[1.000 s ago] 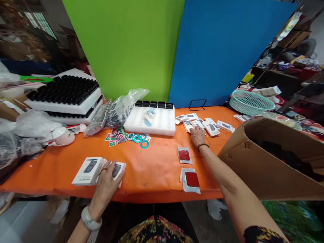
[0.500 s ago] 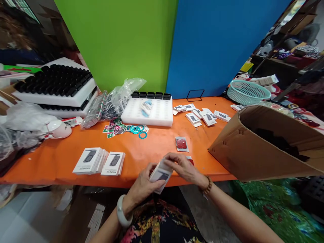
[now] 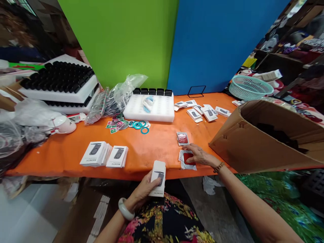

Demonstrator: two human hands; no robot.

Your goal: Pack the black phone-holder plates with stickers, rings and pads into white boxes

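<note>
My left hand is closed around a small white cardboard box printed MAGNETIC, its top flap standing up. At the table's front edge my right hand grips a red square item in a clear packet, fingers and thumb over its top and right side. A second red packet lies just behind it. To the left, near the front edge, sit a stack of white MAGNETIC boxes and a smaller stack beside it.
An open brown carton stands on the right, black things inside. Loose small white boxes lie behind the packets. At the back are a white foam tray, teal rings, a mint basket and foam trays of black parts.
My right hand has left the white box and moved right, onto the nearer red packet. The box, still in my left hand, is lower and more upright, its flap now showing.
</note>
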